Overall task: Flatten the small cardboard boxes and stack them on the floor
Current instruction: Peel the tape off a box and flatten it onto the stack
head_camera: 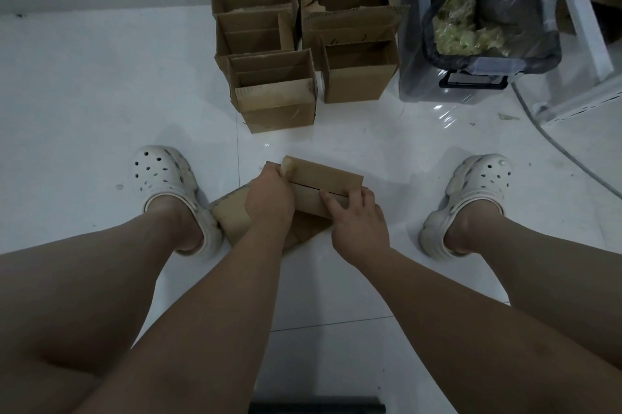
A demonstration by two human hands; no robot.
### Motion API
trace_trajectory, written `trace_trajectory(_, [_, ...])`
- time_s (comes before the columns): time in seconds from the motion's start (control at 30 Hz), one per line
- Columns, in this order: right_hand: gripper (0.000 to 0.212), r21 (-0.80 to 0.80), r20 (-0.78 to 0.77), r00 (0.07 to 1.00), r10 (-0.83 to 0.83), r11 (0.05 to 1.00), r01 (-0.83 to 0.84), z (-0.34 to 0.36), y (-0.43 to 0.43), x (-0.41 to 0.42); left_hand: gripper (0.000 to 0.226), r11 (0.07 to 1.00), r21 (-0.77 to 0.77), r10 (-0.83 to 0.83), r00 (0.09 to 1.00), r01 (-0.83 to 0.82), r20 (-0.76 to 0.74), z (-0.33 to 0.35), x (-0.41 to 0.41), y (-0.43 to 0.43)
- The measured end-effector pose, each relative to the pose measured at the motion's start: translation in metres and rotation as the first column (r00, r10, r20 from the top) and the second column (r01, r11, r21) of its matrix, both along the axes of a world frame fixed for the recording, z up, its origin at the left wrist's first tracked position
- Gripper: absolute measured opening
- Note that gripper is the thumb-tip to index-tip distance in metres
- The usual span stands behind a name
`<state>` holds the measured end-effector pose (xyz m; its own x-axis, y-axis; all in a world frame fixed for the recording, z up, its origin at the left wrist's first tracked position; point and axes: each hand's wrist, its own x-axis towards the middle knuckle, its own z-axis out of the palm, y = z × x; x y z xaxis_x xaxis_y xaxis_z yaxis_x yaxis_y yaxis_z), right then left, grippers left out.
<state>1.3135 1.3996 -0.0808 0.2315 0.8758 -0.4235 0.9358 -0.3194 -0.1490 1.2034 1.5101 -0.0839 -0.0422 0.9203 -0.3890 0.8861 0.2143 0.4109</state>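
Cardboard box (328, 177) sits between my feet over the flattened pieces (232, 215) on the floor (101, 93), left hand (269, 194) gripping its left end, right hand (356, 215) clasping its near right corner, and I judge pressing opposite corners together evenly will collapse it without tearing.

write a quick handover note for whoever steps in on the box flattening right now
Left hand: grips the left end of the small box, next to a scrap of tape.
Right hand: holds the box's right end, fingers across its top.
The box is held low over flattened cardboard lying on the floor.
Done: at least one piece flattened; the hands hide the count.
Left: flatten this box, then the open boxes standing in two rows ahead.
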Motion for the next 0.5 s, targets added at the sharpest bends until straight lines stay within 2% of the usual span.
trace_trajectory(0.4, [0.066, -0.014, -0.015, 0.999, -0.046, 0.999, 0.046, -0.0001, 0.0016, 0.0005, 0.012, 0.997, -0.041, 0.062, 0.991, -0.058, 0.115, -0.0059, -0.0072, 0.0039])
trace_trajectory(0.5, [0.068, -0.032, -0.021, 0.998, -0.062, 0.998, 0.062, -0.0015, 0.0008, 0.0032, 0.013, 0.980, -0.099, 0.189, 0.962, -0.172, 0.200, -0.0079, -0.0080, 0.0060])
